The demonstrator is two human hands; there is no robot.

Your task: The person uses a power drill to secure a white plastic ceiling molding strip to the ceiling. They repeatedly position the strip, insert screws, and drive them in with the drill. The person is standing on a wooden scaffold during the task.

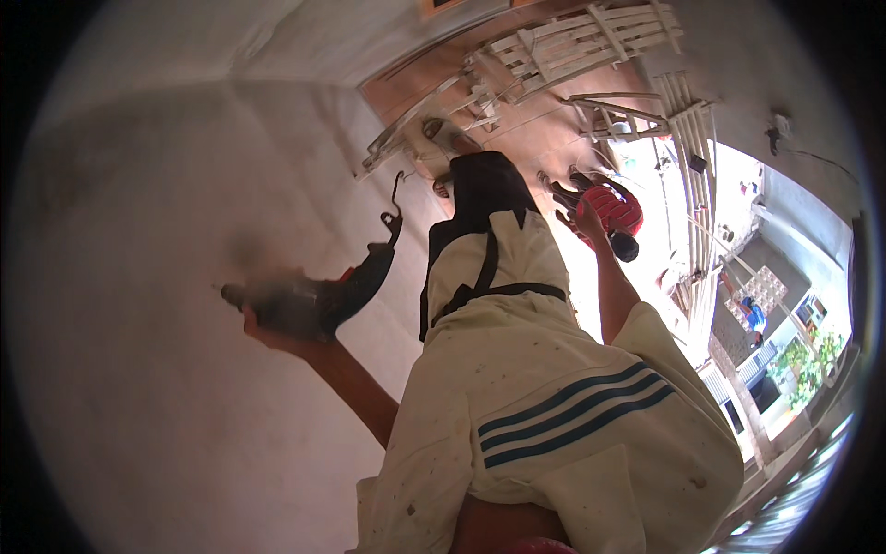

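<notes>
A dark power drill (pixel 355 294) with a small red part lies across my left hand (pixel 288 338), which grips its body from below. Its thin tip is at the plain wall on the left, and a hazy cloud of dust blurs part of the body. From the other end a dark cord (pixel 397 189) curls away. My right hand (pixel 589 224) is raised at the end of a bent arm, with nothing visible in it and its fingers looking apart. In the picture it overlaps a person in a red striped shirt (pixel 616 208), lower down and farther off.
The rough wall (pixel 166 388) fills the left side. Wooden slatted frames (pixel 577 42) stand at the top, and another slatted frame (pixel 699 175) runs down the right. Beyond a bright opening is a person in blue (pixel 755 319), near green plants (pixel 805 367).
</notes>
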